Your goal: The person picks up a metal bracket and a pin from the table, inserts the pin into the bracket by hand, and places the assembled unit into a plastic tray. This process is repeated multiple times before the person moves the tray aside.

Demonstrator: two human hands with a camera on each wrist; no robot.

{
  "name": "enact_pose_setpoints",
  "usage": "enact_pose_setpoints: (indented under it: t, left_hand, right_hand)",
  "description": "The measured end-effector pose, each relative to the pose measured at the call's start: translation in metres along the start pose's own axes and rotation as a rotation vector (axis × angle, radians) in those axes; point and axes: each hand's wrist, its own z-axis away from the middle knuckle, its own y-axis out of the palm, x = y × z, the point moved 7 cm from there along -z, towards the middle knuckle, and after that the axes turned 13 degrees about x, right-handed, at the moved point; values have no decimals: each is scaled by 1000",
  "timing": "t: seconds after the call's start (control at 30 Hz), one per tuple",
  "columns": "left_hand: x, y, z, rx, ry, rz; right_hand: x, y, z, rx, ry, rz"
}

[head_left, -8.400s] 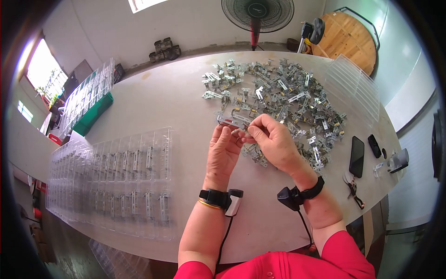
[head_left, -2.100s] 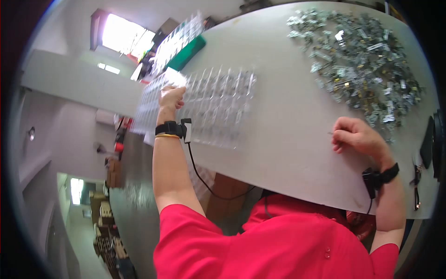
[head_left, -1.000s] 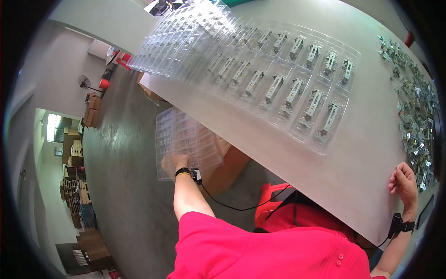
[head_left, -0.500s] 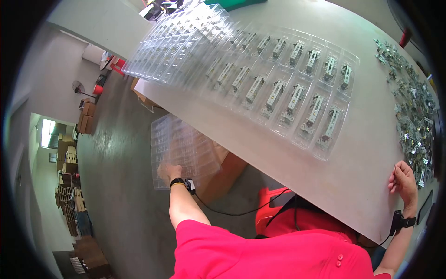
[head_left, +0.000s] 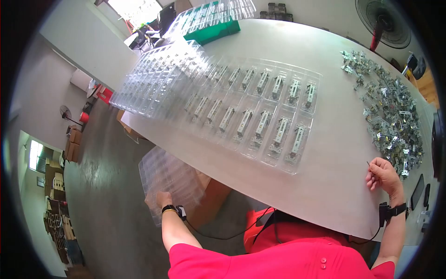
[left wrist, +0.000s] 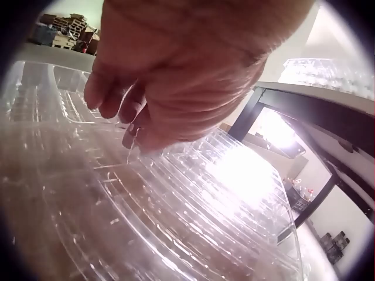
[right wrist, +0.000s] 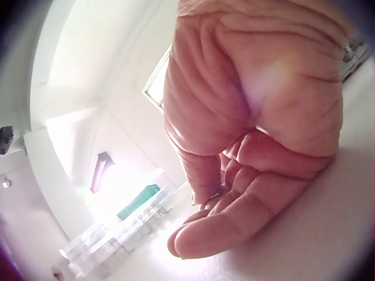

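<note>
My left hand (head_left: pixel 159 200) reaches below the table's front edge to clear plastic trays (head_left: pixel 169 174) stacked over a cardboard box. In the left wrist view its thumb and fingers (left wrist: pixel 105 93) pinch a ridge of the top clear tray (left wrist: pixel 158 205). My right hand (head_left: pixel 383 176) rests on the table beside the pile of metal latch-like parts (head_left: pixel 392 116). Its thumb and forefinger pinch a small thin dark piece (head_left: pixel 368 163), mostly hidden by the fingers. A clear compartment tray (head_left: pixel 253 109) on the table carries metal parts in two rows.
More filled clear trays (head_left: pixel 155 79) are stacked at the table's left end. Behind them stands a green bin (head_left: pixel 211 31) with clear trays on top. A phone (head_left: pixel 417 191) lies at the right. A red stool (head_left: pixel 253 228) stands below the front edge.
Both hands held a metal part near the pile at first. My left hand has since moved left and down to the tray stack; my right hand has drawn back, still pinching the small piece.
</note>
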Motion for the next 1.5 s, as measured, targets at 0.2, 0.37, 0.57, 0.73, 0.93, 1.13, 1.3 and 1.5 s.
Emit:
enact_pose_setpoints:
  t: [0.2, 0.37, 0.57, 0.73, 0.93, 1.13, 1.3, 1.5]
  left_hand:
    - [32, -62, 52, -124, -131, 179]
    - [71, -125, 68, -382, -167, 234]
    - [66, -224, 58, -685, 116, 178]
    - [-58, -308, 160, -883, 846, 151]
    - [-217, -321, 307, -826, 1385, 68]
    - [-331, -280, 369, -677, 1761, -34]
    - [-383, -236, 371, -578, 1921, -148]
    - [-410, -211, 340, -474, 1911, -169]
  right_hand:
    - [4, 5, 3, 65, -31, 2]
    - [8, 11, 7, 116, -59, 25]
    - [9, 12, 10, 180, -120, 2]
    - [12, 15, 16, 196, -175, -14]
    - [29, 24, 28, 236, -360, -36]
    - [63, 44, 49, 246, -670, -274]
    - [65, 71, 41, 359, -664, -267]
    - [64, 111, 3, 447, -508, -59]
